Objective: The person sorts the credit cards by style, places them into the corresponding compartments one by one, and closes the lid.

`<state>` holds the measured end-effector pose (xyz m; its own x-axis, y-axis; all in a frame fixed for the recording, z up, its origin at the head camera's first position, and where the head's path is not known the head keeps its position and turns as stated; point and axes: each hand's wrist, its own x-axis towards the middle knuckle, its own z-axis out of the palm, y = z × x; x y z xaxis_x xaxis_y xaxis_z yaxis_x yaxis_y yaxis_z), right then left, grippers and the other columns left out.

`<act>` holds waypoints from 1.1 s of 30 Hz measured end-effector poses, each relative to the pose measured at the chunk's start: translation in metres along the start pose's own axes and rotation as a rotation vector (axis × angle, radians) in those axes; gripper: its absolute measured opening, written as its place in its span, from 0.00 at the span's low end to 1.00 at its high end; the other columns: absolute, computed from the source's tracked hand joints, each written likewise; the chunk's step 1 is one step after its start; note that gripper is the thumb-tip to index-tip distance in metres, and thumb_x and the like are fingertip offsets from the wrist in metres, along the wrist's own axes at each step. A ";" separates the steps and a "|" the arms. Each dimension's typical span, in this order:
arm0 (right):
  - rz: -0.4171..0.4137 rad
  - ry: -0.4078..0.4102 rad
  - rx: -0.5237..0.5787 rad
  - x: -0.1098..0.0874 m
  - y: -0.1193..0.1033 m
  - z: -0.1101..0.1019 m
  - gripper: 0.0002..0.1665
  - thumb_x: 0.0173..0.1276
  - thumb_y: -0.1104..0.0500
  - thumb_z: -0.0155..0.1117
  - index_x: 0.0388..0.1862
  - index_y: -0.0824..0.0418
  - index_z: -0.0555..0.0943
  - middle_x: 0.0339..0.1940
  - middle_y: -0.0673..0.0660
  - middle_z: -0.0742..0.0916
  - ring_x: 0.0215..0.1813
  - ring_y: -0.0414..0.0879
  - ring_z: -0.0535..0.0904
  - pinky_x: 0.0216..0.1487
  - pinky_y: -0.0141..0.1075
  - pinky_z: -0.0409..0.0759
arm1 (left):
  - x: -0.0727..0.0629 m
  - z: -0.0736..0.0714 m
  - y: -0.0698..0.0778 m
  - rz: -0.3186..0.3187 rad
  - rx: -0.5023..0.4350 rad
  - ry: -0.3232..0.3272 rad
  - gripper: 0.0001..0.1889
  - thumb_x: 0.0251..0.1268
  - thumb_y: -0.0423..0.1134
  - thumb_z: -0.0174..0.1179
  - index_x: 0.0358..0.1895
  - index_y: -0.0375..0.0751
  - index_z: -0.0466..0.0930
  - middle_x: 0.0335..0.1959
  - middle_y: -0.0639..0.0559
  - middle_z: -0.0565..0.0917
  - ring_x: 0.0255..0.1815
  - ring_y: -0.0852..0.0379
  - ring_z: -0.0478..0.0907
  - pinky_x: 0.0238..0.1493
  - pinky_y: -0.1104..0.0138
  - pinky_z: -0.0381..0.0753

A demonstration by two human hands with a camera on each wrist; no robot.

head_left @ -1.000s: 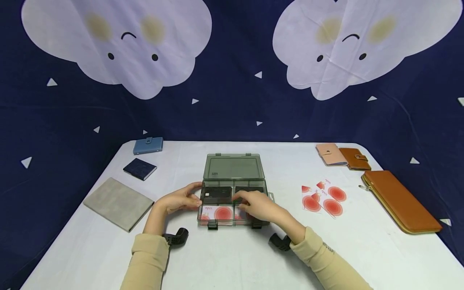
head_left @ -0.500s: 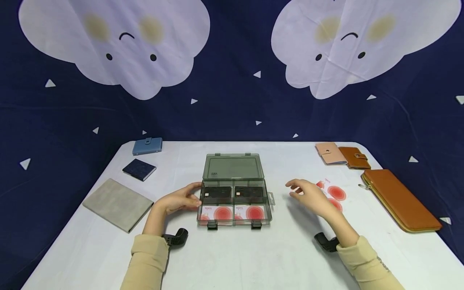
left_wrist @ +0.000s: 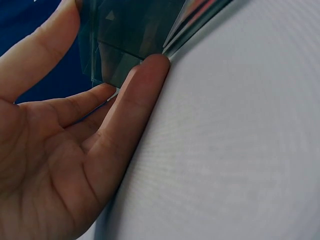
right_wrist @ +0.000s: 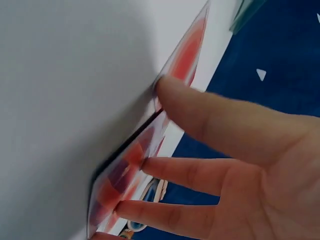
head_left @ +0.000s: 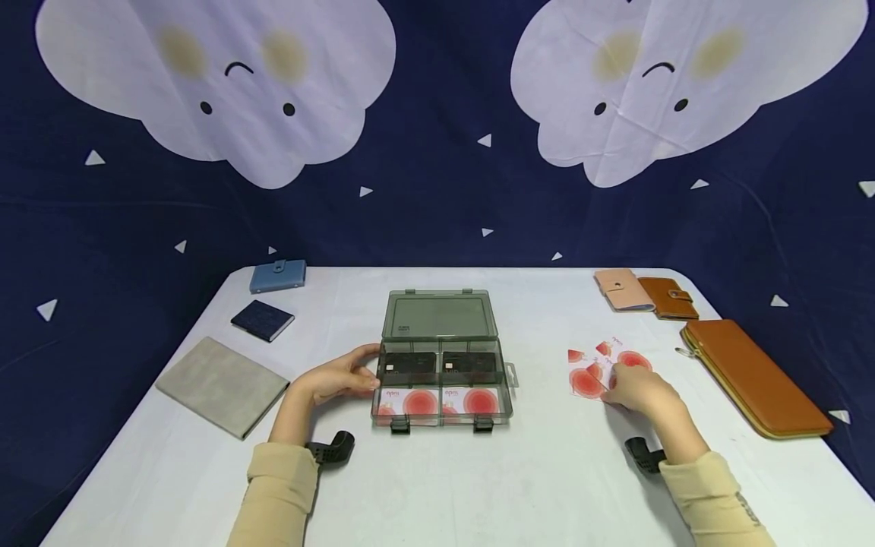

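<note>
A translucent grey-green plastic box [head_left: 441, 418] stands with its lid raised, its compartments holding two black cards [head_left: 410, 368] at the back and two white-and-red cards [head_left: 469, 401] in front. My left hand [head_left: 340, 377] rests against its left side; the left wrist view shows nearly straight fingers touching the clear wall. On the right of the table, my right hand [head_left: 639, 389] is over a small group of loose red-and-white cards [head_left: 586, 382]. In the right wrist view, fairly straight fingertips touch a card [right_wrist: 122, 175], with the thumb apart from them near another card's edge.
To the left lie a grey notebook [head_left: 222, 386], a navy booklet [head_left: 263, 320] and a blue card holder [head_left: 278, 276]. A pink card holder [head_left: 624, 291], a brown one [head_left: 668, 298] and a long brown zip wallet [head_left: 757, 380] are on the right.
My right hand has left the box's front right compartment, where a white-and-red card now lies flat, and has moved right to the loose cards. My left hand stays at the box.
</note>
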<state>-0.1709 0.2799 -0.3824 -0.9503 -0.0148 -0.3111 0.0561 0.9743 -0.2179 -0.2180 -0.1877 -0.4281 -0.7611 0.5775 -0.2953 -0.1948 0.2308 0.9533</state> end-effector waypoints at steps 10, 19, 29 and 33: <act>-0.141 0.057 -0.072 0.007 -0.030 0.007 0.33 0.54 0.61 0.67 0.58 0.71 0.71 0.49 0.77 0.76 0.46 0.71 0.74 0.38 0.60 0.73 | 0.000 -0.001 -0.001 0.006 0.003 0.003 0.47 0.55 0.34 0.64 0.71 0.30 0.38 0.33 0.51 0.78 0.36 0.61 0.75 0.42 0.68 0.76; -0.128 0.102 0.022 0.018 -0.038 0.007 0.41 0.47 0.61 0.73 0.60 0.72 0.67 0.52 0.78 0.73 0.47 0.70 0.73 0.41 0.62 0.72 | 0.001 -0.001 -0.003 0.008 -0.001 -0.009 0.47 0.56 0.33 0.63 0.71 0.30 0.38 0.34 0.50 0.79 0.37 0.60 0.76 0.43 0.67 0.76; -0.297 0.260 0.201 0.022 -0.051 0.001 0.12 0.61 0.66 0.60 0.44 0.69 0.76 0.30 0.60 0.82 0.31 0.50 0.76 0.33 0.45 0.73 | 0.001 -0.002 -0.003 0.011 -0.015 -0.010 0.47 0.56 0.33 0.63 0.71 0.30 0.38 0.35 0.49 0.79 0.37 0.59 0.77 0.44 0.66 0.77; -0.354 0.330 0.303 0.019 -0.065 -0.001 0.11 0.63 0.66 0.57 0.44 0.67 0.76 0.29 0.58 0.83 0.31 0.48 0.77 0.33 0.42 0.73 | 0.001 -0.002 -0.003 0.011 -0.012 -0.010 0.48 0.56 0.34 0.63 0.71 0.31 0.38 0.34 0.49 0.79 0.37 0.59 0.77 0.44 0.66 0.77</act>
<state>-0.1935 0.2166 -0.3729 -0.9697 -0.2105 0.1236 -0.2439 0.8142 -0.5268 -0.2194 -0.1891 -0.4310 -0.7570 0.5876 -0.2857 -0.1939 0.2155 0.9571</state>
